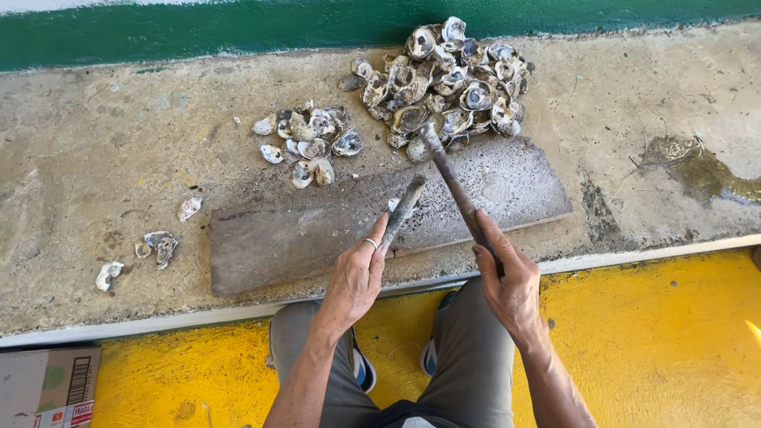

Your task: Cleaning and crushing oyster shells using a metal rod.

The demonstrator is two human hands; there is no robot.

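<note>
My left hand (357, 273) grips a short metal rod (404, 208) whose tip rests on a worn wooden board (301, 234). A small pale shell piece (394, 204) lies on the board beside the rod's tip. A long rusty hammer (452, 182) is held by its handle in my right hand (507, 281), its head reaching the near edge of a big heap of oyster shells (448, 83). A smaller heap of shells (309, 143) lies left of the big one, behind the board.
A few loose shells (158, 246) lie at the left of the rough concrete ledge (95, 158). A green wall band (198, 32) runs behind. A wet stain (705, 170) marks the ledge's right. Below are yellow floor (658, 341) and a cardboard box (47, 388).
</note>
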